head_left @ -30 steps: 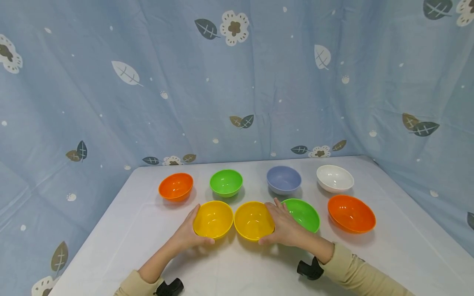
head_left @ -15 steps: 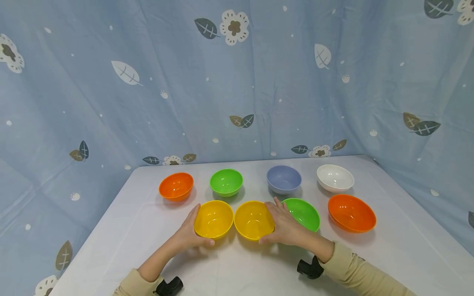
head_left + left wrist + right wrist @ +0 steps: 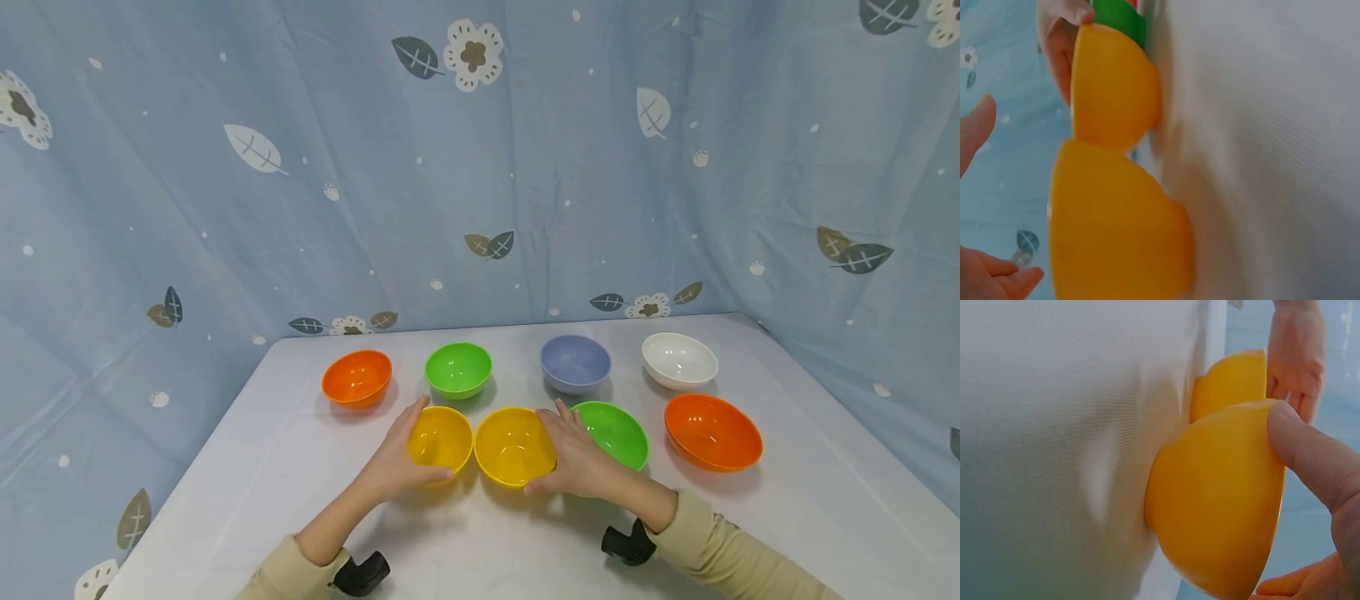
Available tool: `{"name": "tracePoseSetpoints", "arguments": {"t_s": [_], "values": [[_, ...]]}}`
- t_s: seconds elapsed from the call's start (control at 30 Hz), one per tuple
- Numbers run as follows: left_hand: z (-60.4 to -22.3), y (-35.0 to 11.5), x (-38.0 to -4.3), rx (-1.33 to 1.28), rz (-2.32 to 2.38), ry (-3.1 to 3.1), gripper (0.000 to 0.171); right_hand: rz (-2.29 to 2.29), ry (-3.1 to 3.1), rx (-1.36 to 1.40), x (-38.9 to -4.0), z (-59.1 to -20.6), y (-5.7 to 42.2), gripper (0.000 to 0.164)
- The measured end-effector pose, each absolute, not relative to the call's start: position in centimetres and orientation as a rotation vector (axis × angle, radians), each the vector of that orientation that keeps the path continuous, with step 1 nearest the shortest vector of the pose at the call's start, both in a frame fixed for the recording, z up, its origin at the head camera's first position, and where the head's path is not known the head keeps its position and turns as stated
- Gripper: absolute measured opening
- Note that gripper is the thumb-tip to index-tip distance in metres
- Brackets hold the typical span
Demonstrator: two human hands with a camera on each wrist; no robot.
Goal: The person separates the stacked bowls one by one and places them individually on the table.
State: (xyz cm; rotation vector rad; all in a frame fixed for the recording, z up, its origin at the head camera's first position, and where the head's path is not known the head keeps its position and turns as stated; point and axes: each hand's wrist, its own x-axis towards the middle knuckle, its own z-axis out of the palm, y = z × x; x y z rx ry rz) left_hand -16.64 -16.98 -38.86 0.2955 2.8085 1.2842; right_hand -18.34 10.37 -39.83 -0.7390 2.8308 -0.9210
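Note:
Two yellow bowls stand side by side, rims meeting in the head view. My left hand hovers over the edge of the left yellow bowl, thumb and fingers spread. In the left wrist view its thumb and fingertips show apart from that bowl. My right hand holds the right yellow bowl by its outer side. The right wrist view has the right thumb on the rim, with fingers round the far side. Behind the right hand, a green bowl is partly covered.
Along the back of the white table stand an orange bowl, a green bowl, a blue bowl and a white bowl. Farther right is a larger orange bowl. A blue patterned curtain hangs behind.
My left hand has come off the left yellow bowl and shifted right and slightly upward, now overlapping its rim. The right hand and the bowls stay in place.

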Motion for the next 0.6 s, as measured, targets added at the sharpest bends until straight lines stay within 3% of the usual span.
{"name": "tracePoseSetpoints", "arguments": {"t_s": [0.6], "values": [[-38.8,-11.8,-17.0,0.526,1.156,2.781,0.107,-0.950,2.834,-0.758,-18.1,-39.8,10.5,0.105]]}}
